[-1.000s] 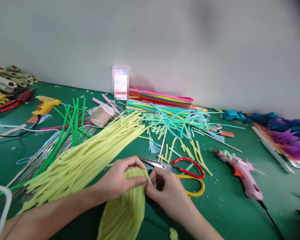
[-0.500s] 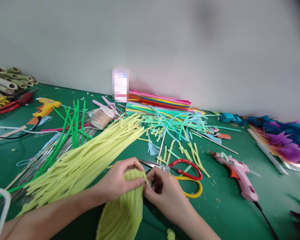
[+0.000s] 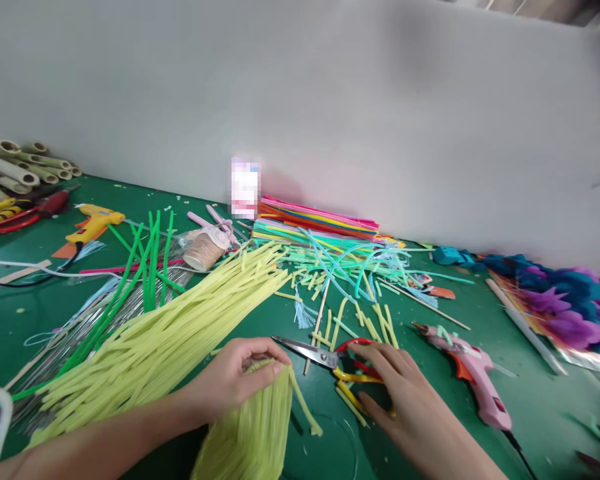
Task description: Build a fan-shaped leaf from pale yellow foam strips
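Observation:
A curved bundle of yellow-green pipe cleaners (image 3: 255,427) is in my left hand (image 3: 243,373), whose fingers and thumb pinch its top end. From that end one loose stem (image 3: 303,403) hangs down on the right. My right hand (image 3: 405,400) is at the scissors (image 3: 321,355), fingers and thumb around the red and yellow handles, which it partly hides. The scissor blades point left, toward the bundle. Short cut yellow-green pieces (image 3: 350,400) lie beside the handles.
To the left lies a large pile of yellow-green pipe cleaners (image 3: 180,333). A pink glue gun (image 3: 473,370) rests at right, a yellow glue gun (image 3: 93,223) at far left. A twine spool (image 3: 205,250) and coloured pipe cleaners (image 3: 320,220) are near the wall.
My right hand has let go of the stem at the bundle's end and moved right onto the scissors' handles. My left hand still holds the bundle. The view has tilted slightly up.

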`<action>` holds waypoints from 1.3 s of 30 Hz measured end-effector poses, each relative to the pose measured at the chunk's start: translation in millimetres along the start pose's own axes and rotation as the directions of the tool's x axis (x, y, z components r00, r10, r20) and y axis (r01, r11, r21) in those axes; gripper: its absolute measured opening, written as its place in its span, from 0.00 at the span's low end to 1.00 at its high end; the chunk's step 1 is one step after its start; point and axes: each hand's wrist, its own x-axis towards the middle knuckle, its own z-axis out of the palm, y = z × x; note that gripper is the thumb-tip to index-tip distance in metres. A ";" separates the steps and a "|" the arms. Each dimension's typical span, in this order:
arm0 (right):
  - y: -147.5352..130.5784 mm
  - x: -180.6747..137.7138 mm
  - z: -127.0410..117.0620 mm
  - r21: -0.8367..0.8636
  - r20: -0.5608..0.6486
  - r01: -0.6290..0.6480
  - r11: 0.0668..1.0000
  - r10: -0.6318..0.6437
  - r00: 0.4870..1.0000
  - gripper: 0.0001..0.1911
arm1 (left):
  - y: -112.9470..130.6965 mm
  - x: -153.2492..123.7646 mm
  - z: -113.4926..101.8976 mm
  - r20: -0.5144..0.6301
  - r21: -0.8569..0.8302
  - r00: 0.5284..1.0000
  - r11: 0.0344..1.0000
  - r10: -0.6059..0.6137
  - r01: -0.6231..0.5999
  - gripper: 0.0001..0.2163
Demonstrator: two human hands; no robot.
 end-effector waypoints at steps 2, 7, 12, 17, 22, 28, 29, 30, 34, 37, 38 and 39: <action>0.0 1.0 5.3 -0.071 0.041 0.020 0.997 -0.017 0.999 0.26 | 1.0 0.0 -0.8 0.009 -0.030 1.000 1.000 -0.006 0.006 0.12; -8.9 6.0 6.0 -0.105 0.108 0.073 0.992 -0.062 0.992 0.29 | 4.3 -1.1 -1.8 0.017 -0.100 0.999 0.994 -0.036 0.038 0.12; 10.7 -3.3 -3.6 -0.176 -0.068 0.126 0.976 -0.140 0.988 0.23 | 8.6 -2.5 -1.7 -0.022 -0.143 0.998 0.988 -0.056 0.052 0.11; 33.6 -15.5 -5.1 -0.237 -0.194 0.168 0.957 -0.216 0.957 0.19 | 4.3 -1.6 -1.2 0.000 -0.173 0.999 0.984 -0.048 0.047 0.12; 45.4 -18.0 -4.8 -0.453 -0.305 0.177 0.874 -0.338 0.891 0.32 | 0.8 -0.7 -1.6 0.003 -0.188 0.999 0.981 -0.052 0.052 0.12; 56.2 -26.6 -18.8 -0.525 -0.186 0.351 0.775 -0.508 0.841 0.17 | 2.4 -1.7 -2.3 0.008 -0.221 0.997 0.972 -0.081 0.081 0.11; 55.8 -28.8 -18.6 -0.521 -0.164 0.375 0.767 -0.521 0.838 0.17 | 2.9 -1.8 -2.3 0.008 -0.220 0.996 0.972 -0.084 0.084 0.11; 54.5 -30.7 -17.1 -0.514 -0.146 0.395 0.761 -0.532 0.834 0.17 | 3.4 -1.7 -2.2 0.008 -0.218 0.996 0.972 -0.088 0.088 0.11; 41.2 -30.6 -2.4 -0.477 -0.143 0.421 0.772 -0.540 0.829 0.19 | 4.8 -0.6 -2.1 0.005 -0.209 0.996 0.973 -0.095 0.094 0.11; 28.7 -22.6 9.5 -0.460 -0.160 0.406 0.789 -0.523 0.837 0.20 | 4.5 -0.2 -2.4 0.003 -0.204 0.996 0.975 -0.089 0.088 0.11; 25.5 -19.4 12.3 -0.453 -0.161 0.406 0.794 -0.521 0.838 0.20 | 4.0 -0.2 -2.7 0.002 -0.207 0.996 0.975 -0.085 0.084 0.11; 23.1 -16.3 14.2 -0.443 -0.159 0.409 0.798 -0.519 0.840 0.20 | 3.4 -0.4 -3.0 -0.004 -0.209 0.997 0.975 -0.080 0.078 0.11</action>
